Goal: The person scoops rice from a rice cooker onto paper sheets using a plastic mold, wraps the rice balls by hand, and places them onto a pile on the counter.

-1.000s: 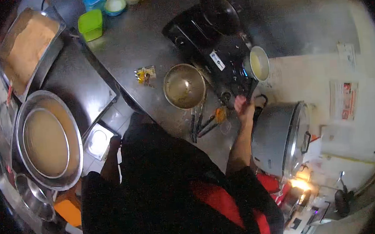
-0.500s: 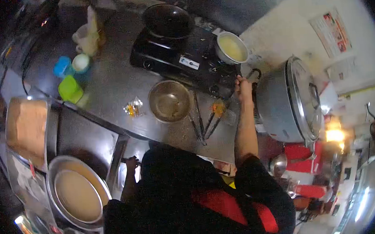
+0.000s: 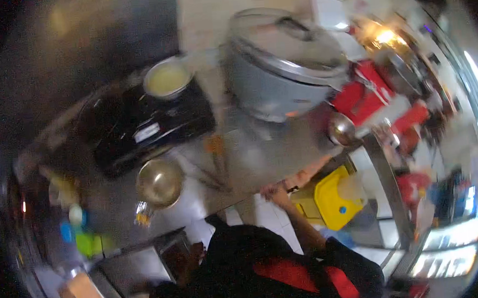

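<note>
Right hand at the counter's edge, pot on the stove.
The right hand is beside the steel counter, near the yellow box lower down; the left hand is near the steel top. Blur hides whether either set of fingers is closed on anything. The small pot, its yellow contents inside, is set on the black stove, with the metal bowl just beside it; what remains undone cannot be judged.

Narrow gap between stove and cooker
</note>
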Demonstrator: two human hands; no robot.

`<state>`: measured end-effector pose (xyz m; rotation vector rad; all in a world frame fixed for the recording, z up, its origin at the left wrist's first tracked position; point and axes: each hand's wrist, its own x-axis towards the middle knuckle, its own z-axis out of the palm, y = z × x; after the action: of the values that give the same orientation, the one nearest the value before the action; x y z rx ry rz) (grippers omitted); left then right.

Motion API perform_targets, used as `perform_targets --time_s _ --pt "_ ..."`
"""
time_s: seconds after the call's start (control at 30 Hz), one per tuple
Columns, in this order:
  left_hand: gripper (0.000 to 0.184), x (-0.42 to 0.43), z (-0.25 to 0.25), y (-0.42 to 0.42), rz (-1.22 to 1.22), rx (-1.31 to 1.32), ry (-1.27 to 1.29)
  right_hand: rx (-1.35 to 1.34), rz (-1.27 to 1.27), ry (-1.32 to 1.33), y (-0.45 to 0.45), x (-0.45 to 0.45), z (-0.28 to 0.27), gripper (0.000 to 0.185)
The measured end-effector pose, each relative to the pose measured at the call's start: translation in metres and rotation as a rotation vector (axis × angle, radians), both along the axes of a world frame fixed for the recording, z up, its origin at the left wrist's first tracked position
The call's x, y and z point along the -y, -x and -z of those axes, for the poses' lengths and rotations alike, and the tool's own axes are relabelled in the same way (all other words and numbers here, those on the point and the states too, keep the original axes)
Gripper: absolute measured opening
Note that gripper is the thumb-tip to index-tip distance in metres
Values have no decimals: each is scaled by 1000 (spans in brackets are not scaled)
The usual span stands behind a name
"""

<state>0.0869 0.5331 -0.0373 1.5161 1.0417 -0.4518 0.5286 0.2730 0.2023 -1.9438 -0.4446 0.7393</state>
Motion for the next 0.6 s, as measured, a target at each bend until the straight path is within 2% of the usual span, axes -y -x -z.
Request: perform_targets --time_s 0.03,0.07,0.13,0.23,0.27,0.33,0.4,0.53,0.57,0.6 --pt "21 -6 0 -15 125 -25 -24 -134 -19 58 25 42 35 13" --pt "21 -14 2 -36 254 -38 -49 -99 54 -115 65 66 6 14" --pt "21 -19 2 -91 544 -64 -112 42 27 -90 120 121 -2 12" --pt "20 14 12 -183 984 2 -244 -87 480 -99 206 198 7 13" --pt "20 36 14 -212 1114 48 -282 -84 592 -177 229 222 1 14" --pt "20 112 13 -279 1318 180 -345 -64 798 -347 261 288 -13 16" --pt "21 198 13 -331 1434 335 -320 -82 1059 -305 312 313 -18 17" --pt "21 426 -42 -384 1550 623 -39 70 1435 -270 379 401 -40 22" --pt "21 472 -57 -384 1598 705 41 4 1547 -285 396 414 -64 20" --pt "21 514 -66 -382 1673 763 91 113 1599 -264 416 428 -52 20"
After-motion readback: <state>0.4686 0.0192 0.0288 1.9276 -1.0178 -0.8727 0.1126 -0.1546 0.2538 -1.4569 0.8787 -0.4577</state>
